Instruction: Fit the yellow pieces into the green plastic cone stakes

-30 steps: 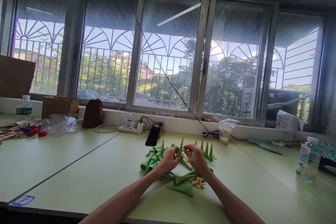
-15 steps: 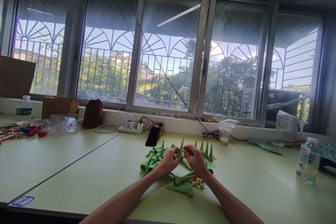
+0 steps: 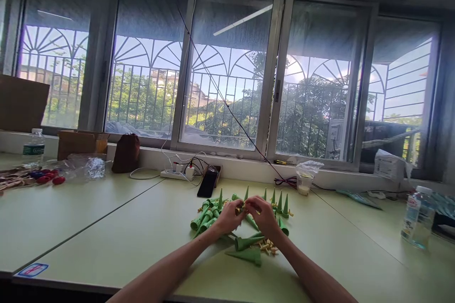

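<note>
My left hand (image 3: pixel 230 217) and my right hand (image 3: pixel 262 214) meet over the pile with fingers closed and tips together. A tiny yellowish bit shows between the fingertips, too small to name. Just behind them rises the tip of an upright green cone (image 3: pixel 246 192); its lower part is hidden by my fingers, so I cannot tell if they touch it. Beside my left hand lies a heap of green hollow cones (image 3: pixel 206 218). Standing green cones (image 3: pixel 280 202) form a row past my right hand. Under my wrists are a lying green cone (image 3: pixel 249 255) and small yellow pegs (image 3: pixel 267 246).
At the back stand a black phone (image 3: pixel 207 184), a white power strip (image 3: pixel 177 174) and a plastic cup (image 3: pixel 304 182). A bottle (image 3: pixel 415 218) is at the right. Red balls (image 3: pixel 44 179), a brown pouch (image 3: pixel 126 154) and a cardboard box (image 3: pixel 81 144) sit left.
My right fingers have moved left and closed against my left fingertips. They now cover the lower part of the upright cone, which showed between my hands before.
</note>
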A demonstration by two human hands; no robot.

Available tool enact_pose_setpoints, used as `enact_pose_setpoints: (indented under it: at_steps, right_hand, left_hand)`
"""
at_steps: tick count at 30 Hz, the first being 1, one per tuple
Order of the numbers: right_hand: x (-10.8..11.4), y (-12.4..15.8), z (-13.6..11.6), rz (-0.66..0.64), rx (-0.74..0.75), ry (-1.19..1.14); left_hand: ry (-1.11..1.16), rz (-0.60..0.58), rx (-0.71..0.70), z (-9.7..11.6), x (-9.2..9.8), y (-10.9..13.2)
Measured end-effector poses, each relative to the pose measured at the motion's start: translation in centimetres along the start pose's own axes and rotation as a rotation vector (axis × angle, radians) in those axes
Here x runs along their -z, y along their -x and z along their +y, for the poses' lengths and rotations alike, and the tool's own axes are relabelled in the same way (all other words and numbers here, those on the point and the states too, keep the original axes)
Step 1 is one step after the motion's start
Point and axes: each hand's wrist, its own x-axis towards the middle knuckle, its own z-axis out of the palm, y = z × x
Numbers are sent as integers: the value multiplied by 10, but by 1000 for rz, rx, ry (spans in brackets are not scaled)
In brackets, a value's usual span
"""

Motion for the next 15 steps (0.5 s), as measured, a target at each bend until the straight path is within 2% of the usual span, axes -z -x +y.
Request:
enact_pose_setpoints:
  at_steps: [9, 15]
  right_hand:
    - [-1, -1, 2, 31, 28, 103]
    - [3, -10, 2, -14, 87, 199]
  left_hand:
    - [58, 39, -2, -3, -1, -1]
    - [129, 47, 29, -4, -3, -3]
